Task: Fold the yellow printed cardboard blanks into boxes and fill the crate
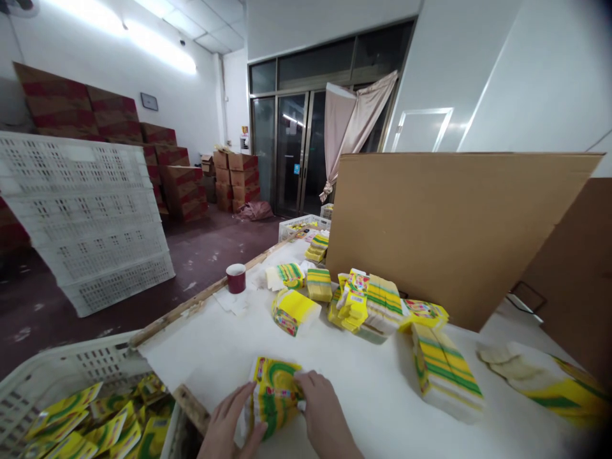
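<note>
A yellow and green printed packet [276, 395] lies at the near edge of the white table, between my two hands. My left hand [233, 421] is on its left side, thumb and fingers curved around that edge. On the right side, my right hand [321, 408] pinches the packet's edge near the top corner. Beyond them sit a loose yellow packet stack [296, 312], a small green-striped stack [319, 284] and a larger heap of yellow packets [354, 299]. A long striped stack [447, 370] stands to the right.
A white basket [95, 357] of filled yellow packets is at the lower left. A dark red mug [236, 278] stands by the table's wooden edge. Behind the stacks rises a large cardboard box [444, 229]. White crates [95, 223] are stacked on the floor at left.
</note>
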`<state>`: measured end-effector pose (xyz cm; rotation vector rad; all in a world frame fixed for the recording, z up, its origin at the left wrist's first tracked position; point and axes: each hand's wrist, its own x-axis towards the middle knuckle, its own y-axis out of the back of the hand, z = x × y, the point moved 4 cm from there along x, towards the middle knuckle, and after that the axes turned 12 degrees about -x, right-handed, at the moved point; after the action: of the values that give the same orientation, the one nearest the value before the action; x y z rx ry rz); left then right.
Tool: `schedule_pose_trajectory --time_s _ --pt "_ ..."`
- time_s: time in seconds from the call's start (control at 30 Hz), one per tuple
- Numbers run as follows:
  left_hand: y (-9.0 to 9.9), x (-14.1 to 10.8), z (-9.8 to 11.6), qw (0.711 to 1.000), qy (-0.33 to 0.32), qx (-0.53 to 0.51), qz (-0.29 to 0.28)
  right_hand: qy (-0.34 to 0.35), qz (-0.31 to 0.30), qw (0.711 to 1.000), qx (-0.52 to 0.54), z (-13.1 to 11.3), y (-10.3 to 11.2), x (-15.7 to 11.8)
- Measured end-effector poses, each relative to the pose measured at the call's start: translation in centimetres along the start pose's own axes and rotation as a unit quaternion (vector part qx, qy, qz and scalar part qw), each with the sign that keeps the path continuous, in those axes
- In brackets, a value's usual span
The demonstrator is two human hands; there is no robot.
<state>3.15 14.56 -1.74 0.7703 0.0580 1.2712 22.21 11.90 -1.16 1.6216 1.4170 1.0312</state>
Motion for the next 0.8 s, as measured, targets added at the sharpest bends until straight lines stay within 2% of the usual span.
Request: schedule_pose_trajectory --time_s 0.13,0.27,0.33,0.4,0.47,0.5,0.53,0.6,0.67,0.7,0.73,0.8 --pt "-1.2 -0.2 -0.1 0.999 0.012 0.038 -0.026 0.021 -0.011 1.000 -0.013 -0.2 0.4 0.0" --pt "-1.4 -0.6 -0.2 0.999 0.027 0.017 -0.040 0.020 0.000 0.999 0.048 0.0 0.6 0.1" --pt "-0.8 -0.6 0.4 1.000 0.020 -0.011 0.010 0.001 0.012 0.995 0.100 0.2 0.7 0.1" --pt "0.0 -0.6 1.6 0.991 0.016 -0.057 0.116 -0.025 0.011 0.984 0.178 0.3 1.0 0.3" --pt "0.2 -0.7 3.0 0.964 0.020 -0.159 0.212 -0.042 -0.007 0.958 0.284 0.0 1.5 0.3" --pt "-0.1 -0.7 3.7 0.943 0.031 -0.235 0.233 -0.041 -0.022 0.941 0.335 -0.4 1.8 0.2" --pt "-0.7 -0.5 4.2 0.917 0.053 -0.317 0.236 -0.033 -0.043 0.923 0.380 -1.0 2.1 -0.1" --pt "-2.0 -0.2 4.7 0.853 0.141 -0.447 0.231 -0.003 -0.096 0.889 0.448 -2.6 2.6 -0.9" --pt "-3.0 -0.1 4.9 0.786 0.239 -0.510 0.255 0.027 -0.149 0.848 0.508 -4.3 2.7 -2.0" --pt "-3.1 0.0 4.9 0.761 0.264 -0.527 0.273 0.034 -0.160 0.828 0.536 -5.0 2.7 -2.6" --pt "-3.0 0.2 5.1 0.745 0.266 -0.539 0.289 0.035 -0.159 0.814 0.558 -5.6 2.5 -3.1" --pt "-2.4 0.8 5.5 0.745 0.224 -0.552 0.301 0.028 -0.129 0.814 0.566 -6.3 2.0 -3.8"
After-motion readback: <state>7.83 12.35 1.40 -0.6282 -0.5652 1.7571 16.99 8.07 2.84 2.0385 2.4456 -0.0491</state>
